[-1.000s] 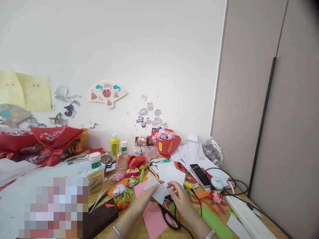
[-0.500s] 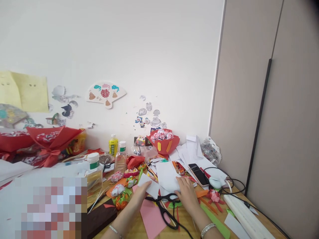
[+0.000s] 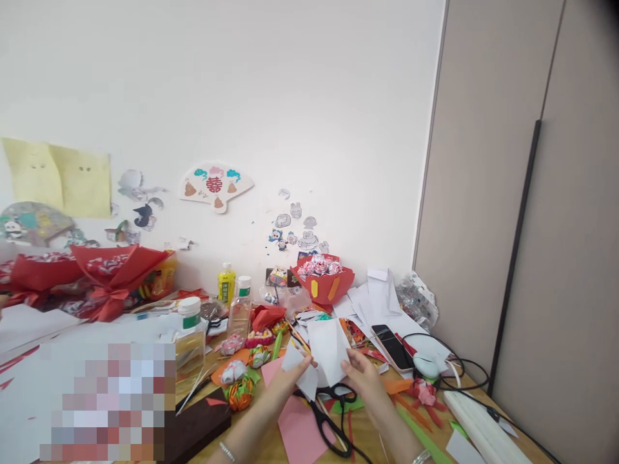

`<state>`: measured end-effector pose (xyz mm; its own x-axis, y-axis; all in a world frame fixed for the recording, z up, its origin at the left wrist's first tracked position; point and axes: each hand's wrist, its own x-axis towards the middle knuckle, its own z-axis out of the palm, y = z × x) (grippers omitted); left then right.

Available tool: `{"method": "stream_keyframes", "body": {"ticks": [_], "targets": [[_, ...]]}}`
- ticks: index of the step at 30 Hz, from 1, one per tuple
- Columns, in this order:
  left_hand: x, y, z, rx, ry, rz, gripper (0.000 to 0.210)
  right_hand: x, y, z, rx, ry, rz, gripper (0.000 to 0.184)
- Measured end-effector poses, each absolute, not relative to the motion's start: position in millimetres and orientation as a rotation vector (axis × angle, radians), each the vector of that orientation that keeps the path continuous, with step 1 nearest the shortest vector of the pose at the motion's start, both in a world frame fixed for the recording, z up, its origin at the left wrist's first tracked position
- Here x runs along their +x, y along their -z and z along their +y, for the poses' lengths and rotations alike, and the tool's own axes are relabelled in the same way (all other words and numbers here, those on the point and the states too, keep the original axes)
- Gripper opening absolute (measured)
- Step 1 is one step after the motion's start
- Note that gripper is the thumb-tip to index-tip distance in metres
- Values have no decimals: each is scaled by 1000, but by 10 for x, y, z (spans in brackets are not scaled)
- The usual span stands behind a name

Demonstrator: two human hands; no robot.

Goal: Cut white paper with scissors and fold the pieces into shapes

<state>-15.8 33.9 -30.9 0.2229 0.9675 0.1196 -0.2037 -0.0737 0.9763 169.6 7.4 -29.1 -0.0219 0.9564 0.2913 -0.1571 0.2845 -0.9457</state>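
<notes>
My left hand pinches a small white paper piece between thumb and fingers. My right hand grips the right edge of a larger white sheet, which stands tilted up. The two papers are close together and the smaller one partly overlaps the sheet's left side. Just below them, black-handled scissors lie on the table; their blades are hidden. Under the scissors is a pink paper sheet.
Folded-paper flowers, clear bottles and a dark brown box stand on the left. Behind is a red bouquet. To the right lie a phone, a coiled black cable and a white power strip.
My hands have drawn closer together, bringing the small paper piece against the larger sheet. Both papers are now tilted more upright. The camera view has turned slightly left.
</notes>
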Motion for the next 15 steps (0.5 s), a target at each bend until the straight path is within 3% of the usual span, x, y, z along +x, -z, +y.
{"method": "stream_keyframes", "body": {"ticks": [5,10,15], "targets": [[-160,270,221,1230,-1180,946,63,1543,227,-107,-725,-1392,-1279,43],[-196,318,313,1293,-1203,961,59,1598,198,-118,-749,-1377,-1338,42],[-248,281,299,1413,-1127,1019,53,1622,218,-90,-757,-1293,-1171,57]]}}
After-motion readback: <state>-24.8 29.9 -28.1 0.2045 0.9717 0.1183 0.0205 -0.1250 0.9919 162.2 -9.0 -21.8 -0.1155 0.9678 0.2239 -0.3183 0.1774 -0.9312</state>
